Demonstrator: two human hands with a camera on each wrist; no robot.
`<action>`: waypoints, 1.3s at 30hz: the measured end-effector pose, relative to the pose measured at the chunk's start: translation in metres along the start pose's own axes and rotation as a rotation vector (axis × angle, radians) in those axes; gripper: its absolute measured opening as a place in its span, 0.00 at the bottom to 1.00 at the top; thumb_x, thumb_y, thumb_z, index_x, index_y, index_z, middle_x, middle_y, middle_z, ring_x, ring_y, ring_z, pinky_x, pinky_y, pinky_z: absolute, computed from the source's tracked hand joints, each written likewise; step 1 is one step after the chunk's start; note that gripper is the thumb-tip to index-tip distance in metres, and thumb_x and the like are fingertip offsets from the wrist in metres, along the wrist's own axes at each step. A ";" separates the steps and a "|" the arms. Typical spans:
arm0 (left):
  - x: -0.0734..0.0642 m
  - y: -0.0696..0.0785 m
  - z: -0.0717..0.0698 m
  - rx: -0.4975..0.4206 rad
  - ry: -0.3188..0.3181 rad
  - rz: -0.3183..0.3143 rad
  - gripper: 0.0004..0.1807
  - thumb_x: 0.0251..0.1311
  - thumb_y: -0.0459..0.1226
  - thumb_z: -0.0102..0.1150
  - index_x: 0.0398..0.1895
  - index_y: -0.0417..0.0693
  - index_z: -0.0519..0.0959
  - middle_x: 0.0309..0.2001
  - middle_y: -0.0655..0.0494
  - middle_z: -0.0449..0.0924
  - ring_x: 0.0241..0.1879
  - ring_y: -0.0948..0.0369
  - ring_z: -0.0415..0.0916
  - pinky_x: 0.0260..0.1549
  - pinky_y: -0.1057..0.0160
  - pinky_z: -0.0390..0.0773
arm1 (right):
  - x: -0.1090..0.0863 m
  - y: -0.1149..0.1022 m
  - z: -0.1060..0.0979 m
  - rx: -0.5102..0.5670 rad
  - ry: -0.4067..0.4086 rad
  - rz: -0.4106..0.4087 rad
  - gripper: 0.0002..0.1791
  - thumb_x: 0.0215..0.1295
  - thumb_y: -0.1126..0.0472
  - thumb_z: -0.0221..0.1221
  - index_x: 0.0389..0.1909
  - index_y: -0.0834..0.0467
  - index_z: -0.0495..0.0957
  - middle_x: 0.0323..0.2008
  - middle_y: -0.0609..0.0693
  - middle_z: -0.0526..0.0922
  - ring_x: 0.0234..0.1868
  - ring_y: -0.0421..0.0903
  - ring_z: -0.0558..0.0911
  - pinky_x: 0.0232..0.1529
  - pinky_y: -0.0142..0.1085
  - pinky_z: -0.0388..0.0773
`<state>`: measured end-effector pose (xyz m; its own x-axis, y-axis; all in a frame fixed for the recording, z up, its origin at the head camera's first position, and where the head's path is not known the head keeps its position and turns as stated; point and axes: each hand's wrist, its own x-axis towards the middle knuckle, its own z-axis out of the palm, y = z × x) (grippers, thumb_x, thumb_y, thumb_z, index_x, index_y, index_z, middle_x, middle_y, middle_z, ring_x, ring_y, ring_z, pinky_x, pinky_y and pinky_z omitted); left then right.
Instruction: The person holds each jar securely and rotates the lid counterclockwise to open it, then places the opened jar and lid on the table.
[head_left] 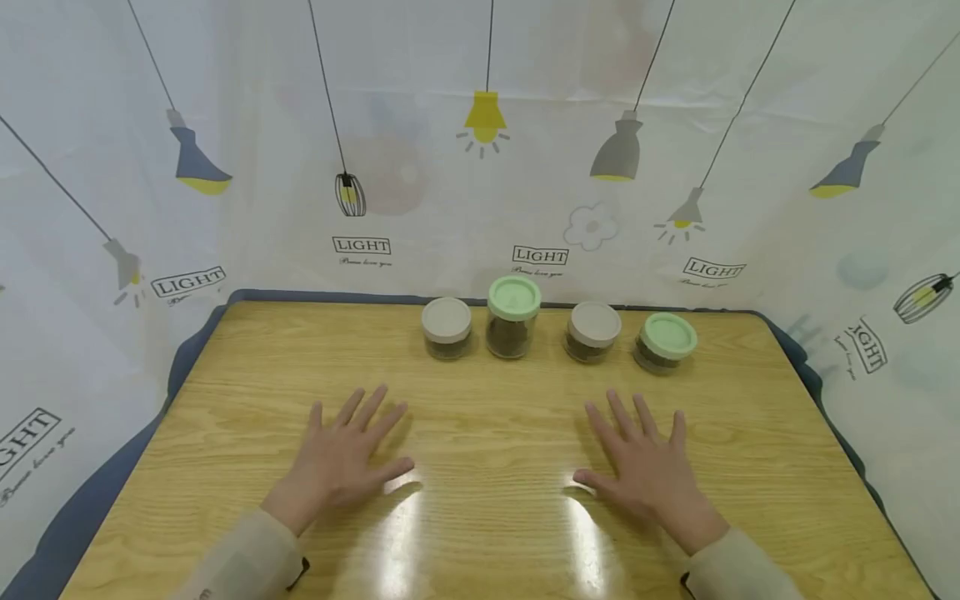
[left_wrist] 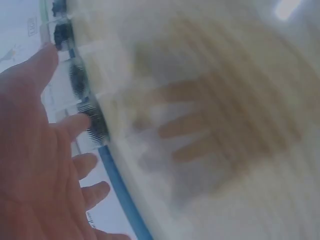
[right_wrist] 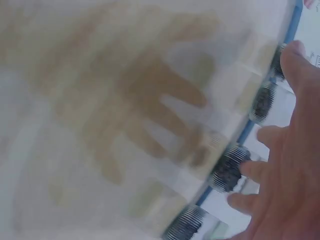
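Observation:
My left hand hovers over the left half of the wooden table with its fingers spread, holding nothing. On the right half, my right hand is likewise spread and holds nothing. Beyond both hands, glass jars with dark contents stand in a row. From left to right they are a jar with a grey-white lid, a taller jar with a pale green lid, another grey-white-lidded jar and a short green-lidded jar. Both wrist views show the palms with jars past the fingers.
The glossy wooden table reflects light near its front. A white cloth printed with hanging lamps surrounds its back and sides. Dark blue fabric borders the table edge, just behind the jars.

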<state>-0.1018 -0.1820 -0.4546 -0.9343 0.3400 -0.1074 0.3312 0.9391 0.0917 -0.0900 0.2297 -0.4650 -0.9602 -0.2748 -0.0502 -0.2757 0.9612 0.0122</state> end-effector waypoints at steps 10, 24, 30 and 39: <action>0.006 0.004 -0.033 -0.093 -0.130 0.090 0.39 0.62 0.67 0.46 0.70 0.56 0.67 0.68 0.47 0.69 0.65 0.43 0.69 0.61 0.37 0.68 | 0.000 0.003 -0.032 0.039 -0.111 -0.036 0.45 0.58 0.25 0.51 0.69 0.50 0.67 0.58 0.59 0.79 0.52 0.62 0.81 0.41 0.58 0.79; 0.022 0.010 -0.062 -0.152 -0.319 0.098 0.29 0.60 0.56 0.61 0.61 0.54 0.76 0.54 0.50 0.82 0.55 0.50 0.78 0.55 0.45 0.77 | 0.010 0.005 -0.058 0.209 -0.225 -0.098 0.29 0.56 0.50 0.68 0.58 0.55 0.78 0.53 0.56 0.83 0.51 0.58 0.82 0.47 0.53 0.81; 0.029 0.010 -0.062 -0.181 -0.339 0.092 0.25 0.61 0.52 0.62 0.59 0.53 0.78 0.48 0.52 0.83 0.50 0.52 0.80 0.52 0.48 0.78 | 0.020 0.000 -0.065 0.256 -0.278 -0.094 0.26 0.58 0.51 0.67 0.58 0.55 0.78 0.55 0.53 0.83 0.54 0.56 0.81 0.52 0.53 0.78; 0.043 0.013 -0.062 -0.225 -0.300 0.103 0.23 0.60 0.49 0.63 0.56 0.49 0.78 0.44 0.52 0.84 0.46 0.53 0.81 0.49 0.49 0.79 | 0.033 -0.014 -0.070 0.258 -0.290 -0.109 0.26 0.59 0.51 0.67 0.58 0.54 0.78 0.51 0.52 0.84 0.51 0.52 0.82 0.49 0.51 0.80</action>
<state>-0.1455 -0.1580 -0.3965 -0.8065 0.4629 -0.3679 0.3531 0.8761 0.3283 -0.1209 0.2050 -0.3965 -0.8633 -0.3926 -0.3171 -0.3199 0.9117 -0.2579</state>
